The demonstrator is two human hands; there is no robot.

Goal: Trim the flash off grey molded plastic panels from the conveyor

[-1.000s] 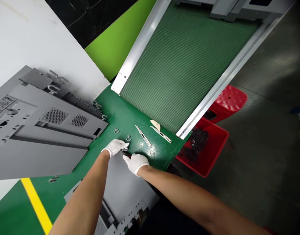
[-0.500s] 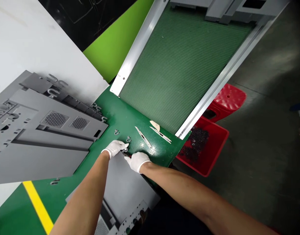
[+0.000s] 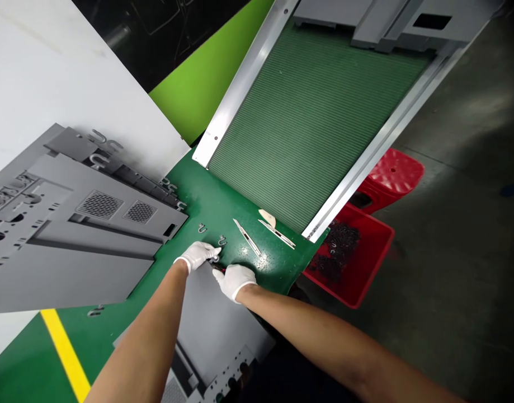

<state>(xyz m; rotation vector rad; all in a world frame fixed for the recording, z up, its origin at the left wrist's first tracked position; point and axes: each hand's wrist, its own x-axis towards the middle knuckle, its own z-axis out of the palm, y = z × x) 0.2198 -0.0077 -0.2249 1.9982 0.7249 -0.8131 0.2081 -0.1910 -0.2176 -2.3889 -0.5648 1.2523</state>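
two white-gloved hands meet low on a green worktop (image 3: 189, 196). the left hand (image 3: 197, 254) is clenched on a small metal hook (image 3: 215, 258), pinching it closely to keep so tiny a part steady. the right hand (image 3: 234, 281) curves in just beside it, near a red-tipped tool (image 3: 218, 269), its grip hidden. more hooks (image 3: 222, 240) lie just beyond the left hand, and utility knives (image 3: 247, 237) rest within reach beyond the right hand.
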